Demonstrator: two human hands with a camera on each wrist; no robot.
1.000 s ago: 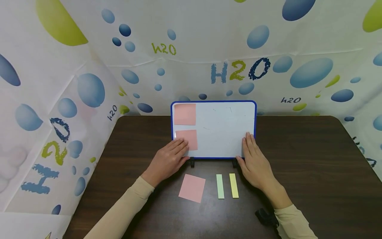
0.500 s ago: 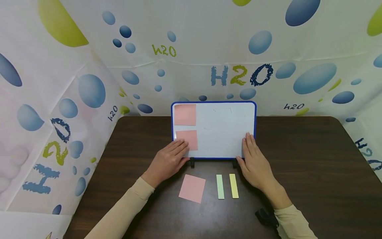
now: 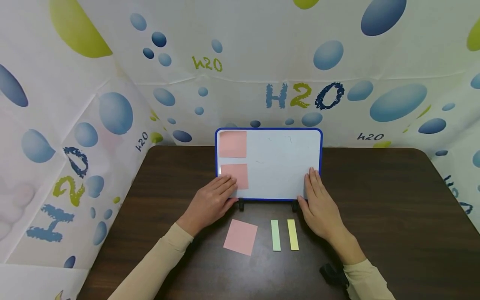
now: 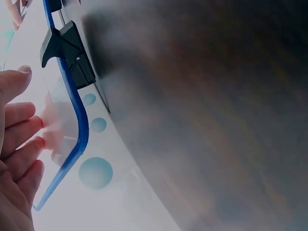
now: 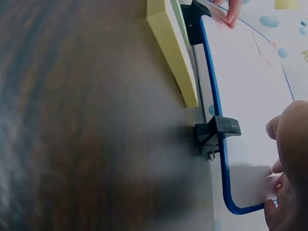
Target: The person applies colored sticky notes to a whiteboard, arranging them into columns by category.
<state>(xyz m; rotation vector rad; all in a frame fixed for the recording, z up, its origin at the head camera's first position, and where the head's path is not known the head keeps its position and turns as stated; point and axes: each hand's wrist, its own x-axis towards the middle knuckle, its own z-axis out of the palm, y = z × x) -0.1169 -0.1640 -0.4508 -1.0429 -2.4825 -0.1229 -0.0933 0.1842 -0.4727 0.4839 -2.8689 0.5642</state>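
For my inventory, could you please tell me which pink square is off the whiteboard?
The pink square on the table, left of the green strip; the other two are on the whiteboard.

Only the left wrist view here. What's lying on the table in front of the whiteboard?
Observer: The head view shows a row there: a pink square on the left, then a green strip, then a yellow strip.
Operator: Is the yellow strip just a single sheet?
Observer: No, the right wrist view shows its thick side; it looks like a stack.
Operator: I see some pink near the left hand. Is that the only note on the whiteboard?
Observer: No, the head view shows an upper pink note in the board's top left corner as well.
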